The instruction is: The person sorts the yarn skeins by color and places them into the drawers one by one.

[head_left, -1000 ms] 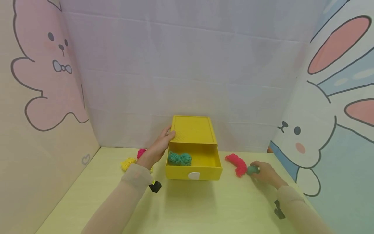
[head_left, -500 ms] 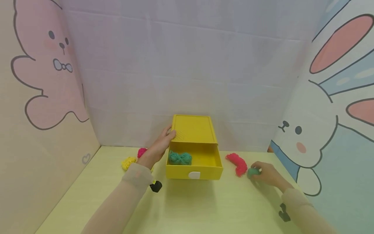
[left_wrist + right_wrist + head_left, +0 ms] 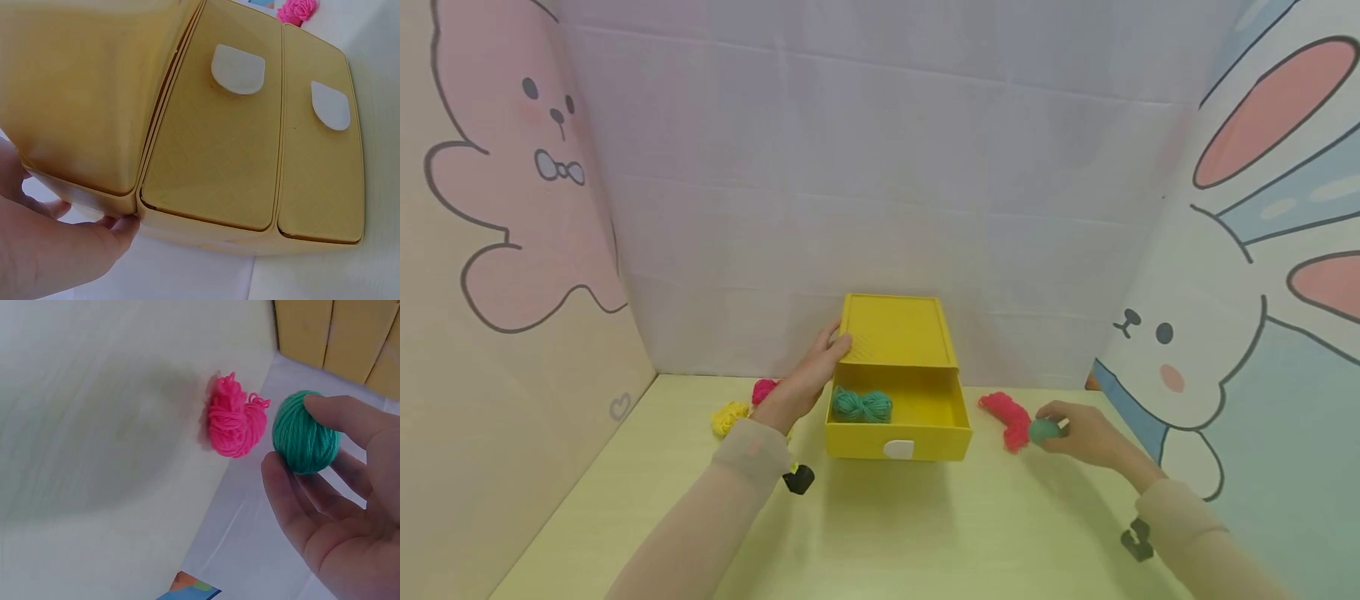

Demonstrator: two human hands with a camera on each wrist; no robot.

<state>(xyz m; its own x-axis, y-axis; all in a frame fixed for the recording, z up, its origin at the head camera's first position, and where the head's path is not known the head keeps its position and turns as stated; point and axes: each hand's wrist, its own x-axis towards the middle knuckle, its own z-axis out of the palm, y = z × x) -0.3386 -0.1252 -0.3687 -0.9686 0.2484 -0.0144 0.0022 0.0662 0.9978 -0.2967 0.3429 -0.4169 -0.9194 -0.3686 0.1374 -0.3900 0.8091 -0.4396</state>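
Note:
A yellow drawer cabinet (image 3: 895,329) stands against the back wall with its top drawer (image 3: 857,442) pulled out. Inside that drawer, at the left, lies a teal skein of yarn (image 3: 861,407). My left hand (image 3: 801,387) holds the cabinet's left side near the top, thumb over the upper edge and fingers against the side wall. Off to the right, my right hand (image 3: 1086,433) pinches a green ball of yarn (image 3: 306,432) between thumb and fingers. In the right wrist view, the ball appears beside a pink skein of yarn (image 3: 236,422) lying on the table.
Yellow yarn (image 3: 728,418) and magenta yarn (image 3: 765,390) lie on the table left of the cabinet, partly behind my left arm. Two lower drawers with white tabs (image 3: 239,70) are closed. Fabric walls with cartoon animals enclose the table's back and sides.
My right hand has turned and moved slightly, with the green ball of yarn shifting up and a little left toward the pink skein. The left hand keeps its place on the cabinet.

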